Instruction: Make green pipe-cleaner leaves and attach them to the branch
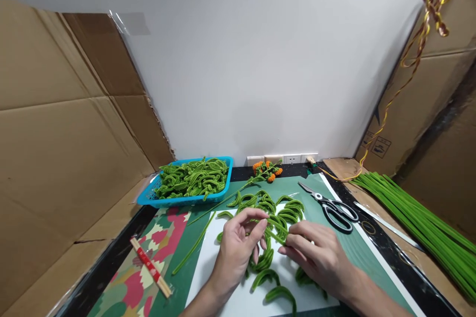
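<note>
One blue basket [186, 201], scissors [326, 203] beyond hands [241, 243] [322, 250]

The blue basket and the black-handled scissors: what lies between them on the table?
In the head view, the orange-flowered stem and a cluster of curled green fuzzy pieces lie between the blue basket and the black-handled scissors.

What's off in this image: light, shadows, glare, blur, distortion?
Head view: soft light, with a faint dark patch low on the wall; head view: slight shine on the tape; head view: left cardboard blurs at its top-left edge and looks stretched, likely wide-angle; head view: left hand and right hand look reasonably sharp.
</note>
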